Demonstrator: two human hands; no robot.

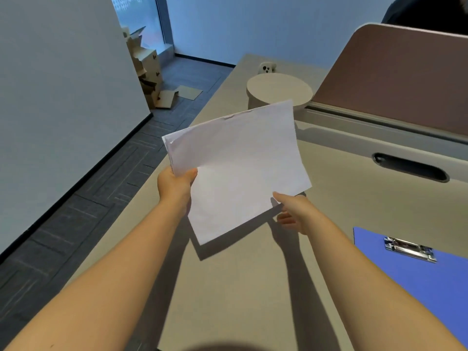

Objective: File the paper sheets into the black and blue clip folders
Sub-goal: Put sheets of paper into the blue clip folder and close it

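Observation:
I hold a stack of white paper sheets (pixel 238 168) in the air above the beige desk (pixel 253 287). My left hand (pixel 174 186) grips the stack's left edge, thumb on top. My right hand (pixel 293 211) pinches the lower right edge, thumb on top and fingers underneath. The sheets' far left corner is slightly fanned. A blue clip folder (pixel 428 282) with a metal clip (pixel 410 249) lies flat on the desk at the right, below my right forearm. No black folder is in view.
A round beige stand (pixel 278 92) sits at the desk's far end with a small white device (pixel 266 68) behind it. A brown partition panel (pixel 395 79) rises at the right, with a dark cable slot (pixel 410 167) below it. Cardboard boxes (pixel 149 72) lie on the floor left.

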